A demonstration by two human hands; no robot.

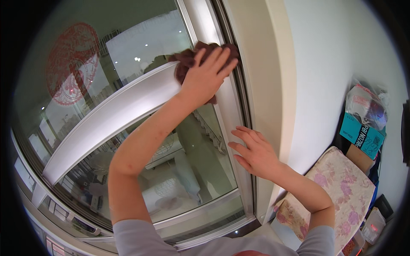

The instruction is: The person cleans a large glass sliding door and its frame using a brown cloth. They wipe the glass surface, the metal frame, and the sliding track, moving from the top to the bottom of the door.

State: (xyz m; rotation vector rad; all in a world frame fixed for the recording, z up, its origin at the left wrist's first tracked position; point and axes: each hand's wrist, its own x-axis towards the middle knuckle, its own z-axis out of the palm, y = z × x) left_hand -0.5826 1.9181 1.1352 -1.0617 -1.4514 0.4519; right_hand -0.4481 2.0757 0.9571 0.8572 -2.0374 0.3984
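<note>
My left hand [203, 78] is spread over a bunched dark brown cloth [209, 48]. It presses the cloth onto a glazed door or window, where the silvery crossbar [118, 102] meets the upright frame member [225, 112]. Folds of the cloth reach past my fingers towards the dark channel at the frame's edge. Lower down, my right hand [254, 152] has its fingers apart and holds nothing. Its fingertips are at the upright member; whether they touch it I cannot tell. Above the crossbar, the upper glass pane [153, 48] carries a round red decoration [73, 64].
Right of the frame stand a beige jamb [262, 64] and a white wall [320, 64]. Beside the wall is a flower-patterned padded surface [339, 188], with a turquoise box [362, 132] and a clear plastic bag [366, 102] behind it. The lower pane [205, 153] shows furniture, seen through or reflected.
</note>
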